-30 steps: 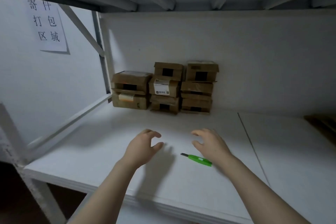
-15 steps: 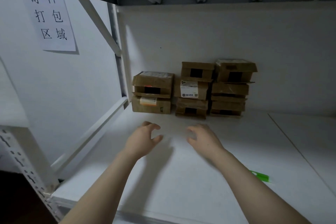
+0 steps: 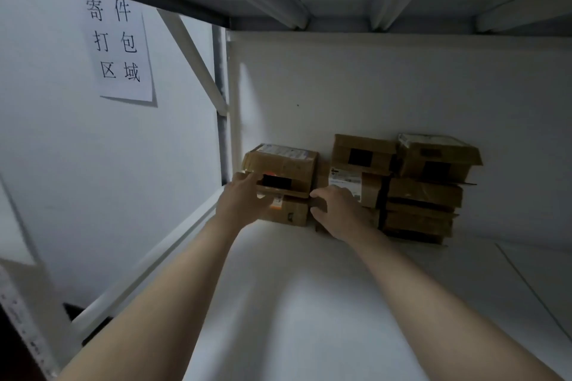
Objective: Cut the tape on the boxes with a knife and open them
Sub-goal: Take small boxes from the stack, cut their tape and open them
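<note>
Top-left box (image 3: 288, 165) sits between outstretched left hand (image 3: 243, 198) and right hand (image 3: 340, 210) (apparently gripping it).

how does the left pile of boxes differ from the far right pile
The left pile is two boxes high; the far right pile is taller, roughly four. The left hand and right hand flank the left pile; no hand is at the far right pile. Both are brown cardboard against the back wall.
</note>
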